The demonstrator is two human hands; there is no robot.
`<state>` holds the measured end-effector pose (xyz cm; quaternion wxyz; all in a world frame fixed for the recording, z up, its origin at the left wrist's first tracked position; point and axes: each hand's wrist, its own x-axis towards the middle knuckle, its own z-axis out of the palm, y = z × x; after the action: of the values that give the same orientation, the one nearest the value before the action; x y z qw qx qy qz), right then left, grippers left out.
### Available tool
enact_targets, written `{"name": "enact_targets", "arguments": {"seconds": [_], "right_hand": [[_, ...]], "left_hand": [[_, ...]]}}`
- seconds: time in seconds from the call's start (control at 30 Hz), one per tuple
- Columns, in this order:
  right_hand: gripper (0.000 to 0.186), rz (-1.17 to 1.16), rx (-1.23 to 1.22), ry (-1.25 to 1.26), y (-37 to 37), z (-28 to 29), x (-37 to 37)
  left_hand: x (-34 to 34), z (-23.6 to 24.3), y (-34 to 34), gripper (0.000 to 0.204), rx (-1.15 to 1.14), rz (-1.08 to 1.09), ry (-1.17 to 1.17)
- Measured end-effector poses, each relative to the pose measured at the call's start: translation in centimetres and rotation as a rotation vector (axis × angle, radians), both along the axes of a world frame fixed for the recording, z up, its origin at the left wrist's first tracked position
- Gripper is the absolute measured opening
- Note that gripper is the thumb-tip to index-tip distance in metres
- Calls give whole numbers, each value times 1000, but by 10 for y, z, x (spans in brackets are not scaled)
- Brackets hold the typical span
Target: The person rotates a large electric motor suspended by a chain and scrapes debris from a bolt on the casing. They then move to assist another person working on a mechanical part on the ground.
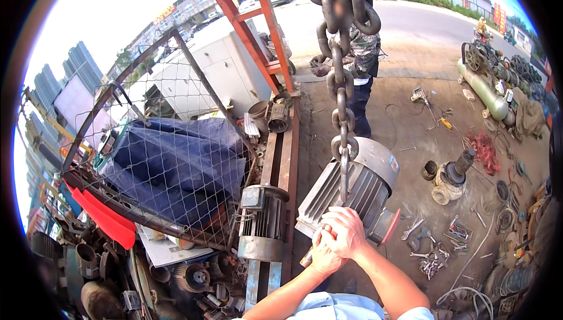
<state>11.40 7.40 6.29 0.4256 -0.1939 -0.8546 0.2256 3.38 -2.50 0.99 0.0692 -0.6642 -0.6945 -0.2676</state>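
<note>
A large grey electric motor [369,161] with cooling fins hangs tilted from a heavy chain [342,100]. Directly in front of its lower end, both my hands are clasped together. My left hand [324,256] is closed around a short brownish rod [306,258], which pokes out on the left side. Over it lies my right hand [346,230], fingers wrapped across the left; whatever they press on underneath is hidden. A red-edged round part [387,226] sticks out at the motor's lower right. The chain's bottom links run down to just above my hands.
Another person [362,79] stands behind the chain. A smaller motor [262,220] rests on the steel beam at left, beside a mesh frame [176,144] over a blue tarp. Loose wrenches [432,264], a shaft part [454,176] and a green compressor tank [484,91] occupy the right-hand ground.
</note>
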Motion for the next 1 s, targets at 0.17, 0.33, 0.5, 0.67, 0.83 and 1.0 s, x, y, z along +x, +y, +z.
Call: {"name": "enact_targets", "arguments": {"seconds": [0.17,0.33,0.5,0.67,0.83,1.0], "right_hand": [[27,-38,23,-20,6,6,-3],[26,-79,58,-20,8,10,-17],[26,-153,51,-48,8,9,-32],[27,-236,31,-79,9,6,-45],[27,-263,11,-85,8,8,-53],[31,-275,-56,-102,8,15,-50]], "left_hand": [[-9,-18,8,67,-6,-111,-50],[-32,-15,14,65,15,-195,50],[-53,-18,20,70,29,-291,-22],[-73,-10,30,69,126,-390,-57],[-85,-4,33,70,143,-448,-80],[-88,29,34,69,11,-485,-125]]}}
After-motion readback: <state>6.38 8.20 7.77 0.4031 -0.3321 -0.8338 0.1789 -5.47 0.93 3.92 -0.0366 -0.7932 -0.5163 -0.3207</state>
